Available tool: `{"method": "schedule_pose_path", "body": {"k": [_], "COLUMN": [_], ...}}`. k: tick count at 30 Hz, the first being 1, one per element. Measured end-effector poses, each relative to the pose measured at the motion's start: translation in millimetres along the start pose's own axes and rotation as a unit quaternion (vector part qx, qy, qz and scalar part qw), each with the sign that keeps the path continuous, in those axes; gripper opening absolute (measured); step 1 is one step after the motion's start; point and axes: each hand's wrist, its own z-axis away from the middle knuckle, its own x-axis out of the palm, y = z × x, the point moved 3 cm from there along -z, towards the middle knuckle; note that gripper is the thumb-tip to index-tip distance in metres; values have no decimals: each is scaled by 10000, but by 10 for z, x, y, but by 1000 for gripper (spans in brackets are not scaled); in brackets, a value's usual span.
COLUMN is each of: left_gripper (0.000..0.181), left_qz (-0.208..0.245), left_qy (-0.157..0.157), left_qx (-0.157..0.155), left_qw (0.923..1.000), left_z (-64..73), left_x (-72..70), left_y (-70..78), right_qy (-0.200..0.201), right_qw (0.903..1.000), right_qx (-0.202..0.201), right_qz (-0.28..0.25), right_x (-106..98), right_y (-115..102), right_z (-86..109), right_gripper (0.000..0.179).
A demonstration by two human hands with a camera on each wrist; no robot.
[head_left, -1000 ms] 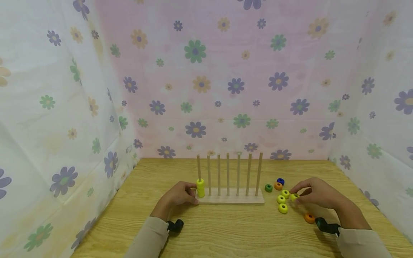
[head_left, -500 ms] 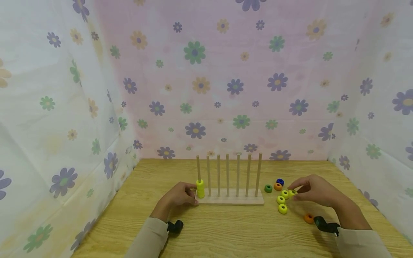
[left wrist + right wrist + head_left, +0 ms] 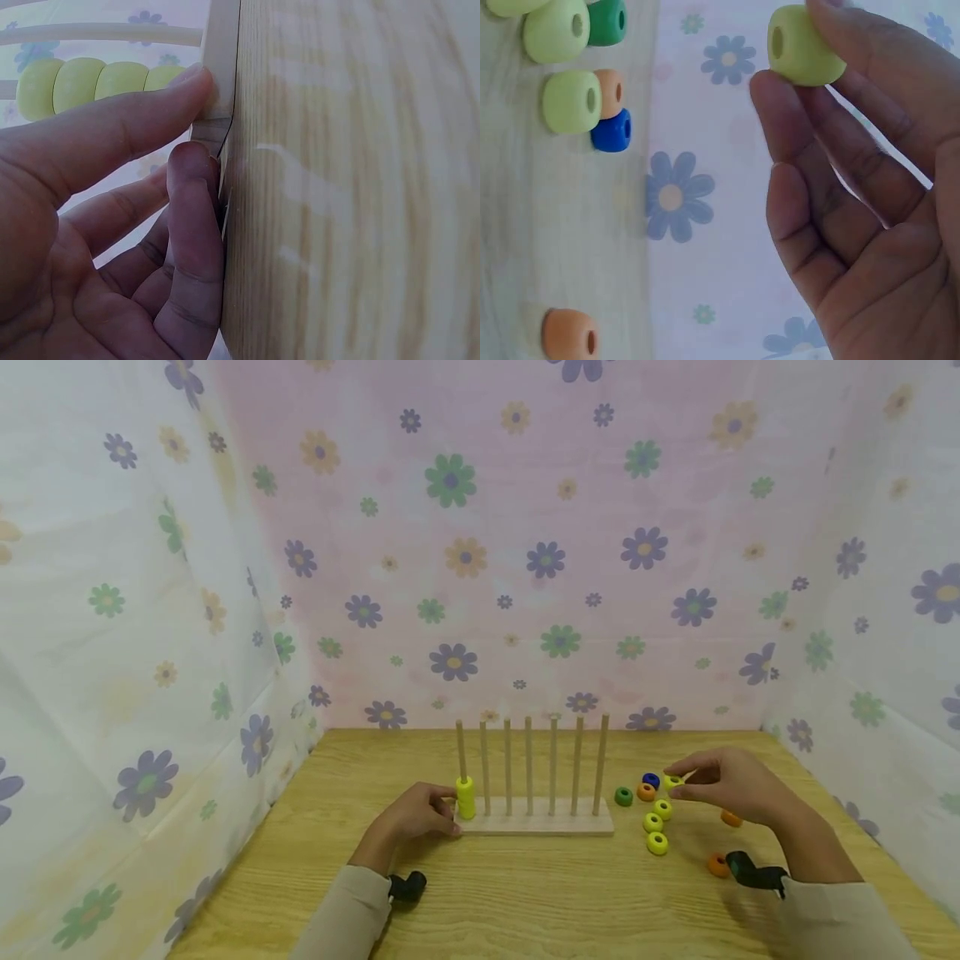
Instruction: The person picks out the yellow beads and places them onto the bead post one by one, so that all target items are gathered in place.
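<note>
Right hand (image 3: 726,787) has a yellow bead (image 3: 808,58) in its grip, best carried hole-vertical; left hand (image 3: 411,812) pinches the rack (image 3: 534,827) at nine o'clock, a useful brace.

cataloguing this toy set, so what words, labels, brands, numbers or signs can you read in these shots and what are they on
None: no readable text, number, brand or sign shows in any view.
Pegboard: no lettering visible.
Yellow bead in the right hand: no lettering visible.
Flowered cloth: printed flowers, no words visible.
Black device at the right wrist: too small to tell.
</note>
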Motion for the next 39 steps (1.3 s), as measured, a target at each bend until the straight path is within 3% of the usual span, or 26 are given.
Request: {"method": "schedule_pose_path", "body": {"k": [15, 22, 31, 39], "left_gripper": [72, 70, 72, 71], "left_qz": [73, 8, -26, -16], "left_qy": [-12, -43, -40, -41], "left_qx": [-42, 39, 85, 71], "left_qw": [10000, 10000, 10000, 10000], "left_z": [-4, -24, -10, -18], "left_x": [6, 2, 6, 14], "left_y": [28, 12, 18, 4], "right_qy": [380, 457, 662, 809], "right_qw": [9983, 9978, 9957, 9935], "right_qx": [-98, -278, -309, -466], "right_qz": [434, 399, 576, 655], "right_x": [-212, -270, -322, -358], "right_y": [-350, -548, -741, -904], "right_z": [-143, -201, -308, -394], "right_gripper": [18, 18, 35, 33]}}
